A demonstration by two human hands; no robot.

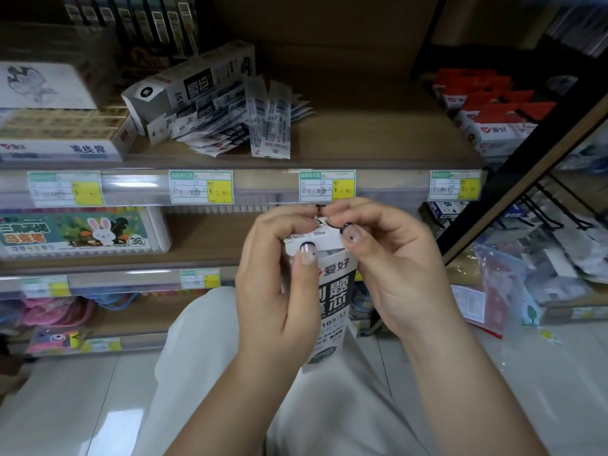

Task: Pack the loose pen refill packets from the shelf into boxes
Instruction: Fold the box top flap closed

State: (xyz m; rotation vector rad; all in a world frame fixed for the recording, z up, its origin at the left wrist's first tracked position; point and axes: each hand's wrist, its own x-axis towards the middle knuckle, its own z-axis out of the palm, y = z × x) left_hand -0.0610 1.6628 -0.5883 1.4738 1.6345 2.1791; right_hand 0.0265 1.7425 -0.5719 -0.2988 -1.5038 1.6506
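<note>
Refill box, in hand (332, 301): tall, narrow carton, white top over a black panel with large white characters and a red logo; held upright above the lap, top flap end folded down between the fingertips.

Second refill box (197, 83): same white-and-black print, lying on its side on the shelf (362, 139), tilted against stock behind, end flap facing forward-left.

Loose refill packets (237, 126): slim clear sleeves with white labels and barcodes, fanned in an overlapping heap just beside and partly under that box.
</note>
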